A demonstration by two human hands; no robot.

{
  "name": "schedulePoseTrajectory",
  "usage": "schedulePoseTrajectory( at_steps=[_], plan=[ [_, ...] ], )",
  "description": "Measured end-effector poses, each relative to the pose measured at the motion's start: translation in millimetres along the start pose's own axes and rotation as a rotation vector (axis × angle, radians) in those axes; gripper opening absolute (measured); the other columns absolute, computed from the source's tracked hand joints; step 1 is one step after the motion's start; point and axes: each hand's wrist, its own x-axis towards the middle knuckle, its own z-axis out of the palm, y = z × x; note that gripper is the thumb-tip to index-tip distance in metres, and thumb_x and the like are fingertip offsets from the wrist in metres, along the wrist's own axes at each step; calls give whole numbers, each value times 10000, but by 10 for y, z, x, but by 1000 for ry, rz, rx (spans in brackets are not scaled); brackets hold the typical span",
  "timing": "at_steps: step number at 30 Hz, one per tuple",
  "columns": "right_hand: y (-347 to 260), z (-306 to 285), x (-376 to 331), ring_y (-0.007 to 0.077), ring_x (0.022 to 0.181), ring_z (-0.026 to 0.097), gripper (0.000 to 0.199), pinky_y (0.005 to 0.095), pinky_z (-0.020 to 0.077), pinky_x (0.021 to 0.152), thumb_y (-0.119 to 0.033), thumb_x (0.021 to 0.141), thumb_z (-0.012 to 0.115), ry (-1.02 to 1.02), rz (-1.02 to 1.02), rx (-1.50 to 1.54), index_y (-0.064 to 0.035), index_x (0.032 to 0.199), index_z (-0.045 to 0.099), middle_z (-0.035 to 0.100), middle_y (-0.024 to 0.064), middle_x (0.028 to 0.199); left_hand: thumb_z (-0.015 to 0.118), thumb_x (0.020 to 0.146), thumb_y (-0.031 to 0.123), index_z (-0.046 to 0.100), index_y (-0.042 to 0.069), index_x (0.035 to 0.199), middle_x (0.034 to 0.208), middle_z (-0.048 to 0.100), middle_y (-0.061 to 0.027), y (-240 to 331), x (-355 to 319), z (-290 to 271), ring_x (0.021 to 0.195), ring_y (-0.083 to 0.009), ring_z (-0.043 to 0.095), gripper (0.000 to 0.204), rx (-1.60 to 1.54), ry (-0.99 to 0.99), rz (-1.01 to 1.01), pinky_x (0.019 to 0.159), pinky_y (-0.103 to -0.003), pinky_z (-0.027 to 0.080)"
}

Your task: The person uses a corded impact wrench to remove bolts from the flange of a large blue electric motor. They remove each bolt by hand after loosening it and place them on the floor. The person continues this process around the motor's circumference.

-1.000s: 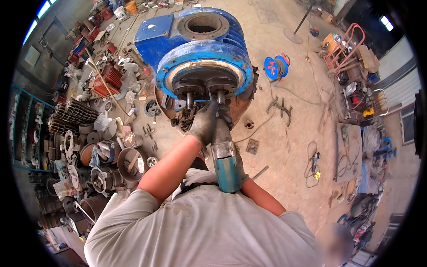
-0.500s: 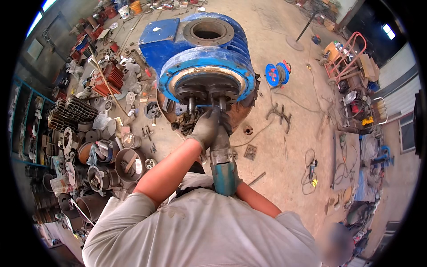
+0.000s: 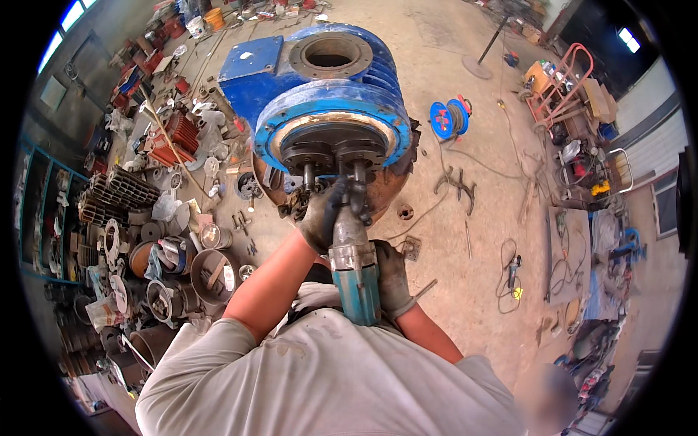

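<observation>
A teal-bodied impact wrench [image 3: 356, 287] with a grey metal nose points away from me toward a big blue machine housing [image 3: 291, 87]. My gloved left hand [image 3: 320, 221] is closed around the front of the wrench, close to the dark socket end. My gloved right hand [image 3: 394, 272] curls against the right side of the wrench body; part of its grip is hidden behind the tool. Just ahead of the socket, two bright shafts [image 3: 309, 176] stick out of dark round flanges inside the housing's ring opening. Whether the socket touches anything is hard to make out.
Metal parts, buckets and a wide round drum [image 3: 214, 272] crowd the floor at left. A blue cable reel [image 3: 449, 120] stands at right, its cord trailing over the floor. Farther right are a red hand truck [image 3: 567, 87] and an angle grinder [image 3: 514, 269].
The wrench has shifted slightly left in the picture. My right hand, mostly hidden behind the tool before, now shows at its right side. The housing also appears a little farther left.
</observation>
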Motion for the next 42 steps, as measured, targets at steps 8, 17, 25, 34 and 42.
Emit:
schedulePoseTrajectory(
  at_steps=[8,17,25,34,42],
  plan=[
    [-33,32,-52,404,1158,605,580,506,491,982,-266,875,723,-9,-66,-34,-4,1364,553,606,209,1290,513,1134,390,597,72,1210,861,563,-73,31,-50,106,803,-281,587,338,10,94,-55,792,-454,541],
    [-4,40,-172,446,1059,636,522,541,517,906,-275,878,714,34,-15,55,-15,1315,597,646,237,1200,508,1139,360,607,78,1153,844,554,-59,-17,-89,212,776,-280,608,300,48,148,-35,783,-455,558],
    [101,-12,-417,458,1074,622,523,531,510,916,-306,898,692,21,-36,43,-17,1323,598,623,251,1228,515,1137,400,619,51,1089,791,545,-54,-194,-208,324,744,-290,610,367,42,208,-58,744,-465,564],
    [249,50,-843,454,1046,653,457,539,535,907,-247,889,708,-50,115,86,-16,1270,609,641,243,1201,497,1136,374,603,69,1072,779,547,-52,-694,-247,8,758,-285,580,328,16,389,-138,783,-480,552],
    [565,195,-1172,364,989,724,358,448,589,848,-176,952,697,-60,540,662,-41,1272,608,705,186,1115,552,1107,330,623,147,1378,825,574,-52,-1096,-203,-283,824,-317,657,335,-47,469,-298,802,-521,611]
  ],
)
